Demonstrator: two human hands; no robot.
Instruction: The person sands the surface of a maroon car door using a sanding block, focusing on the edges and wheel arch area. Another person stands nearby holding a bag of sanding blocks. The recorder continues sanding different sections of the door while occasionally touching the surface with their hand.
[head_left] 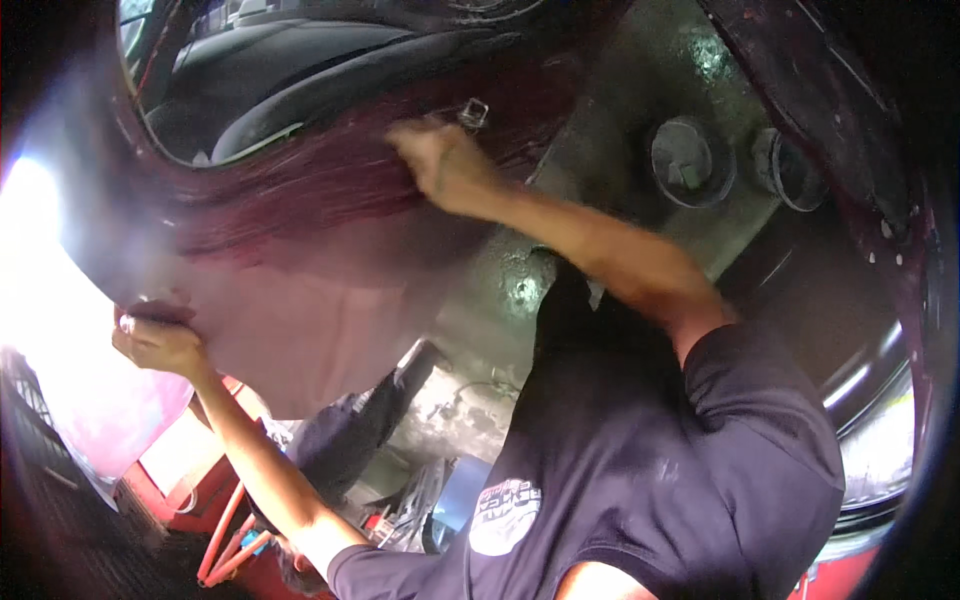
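A car door [300, 310] spreads in front of me, dark red and streaked along its upper part and duller pinkish below. My right hand [440, 165] is closed against the upper panel, slightly blurred. Whatever lies under its fingers is hidden. Just beyond it is a small square fitting [474, 113] on the panel. My left hand [160, 345] grips the door's left edge with curled fingers, right under a dark recess [160, 308].
Above the door is a window opening with a dark seat or trim [300, 75] behind it. Two round buckets [690, 160] stand on the wet concrete floor [620, 130] at right. Dark car bodywork [830, 270] rises at far right. Red tubes [225, 540] are at lower left.
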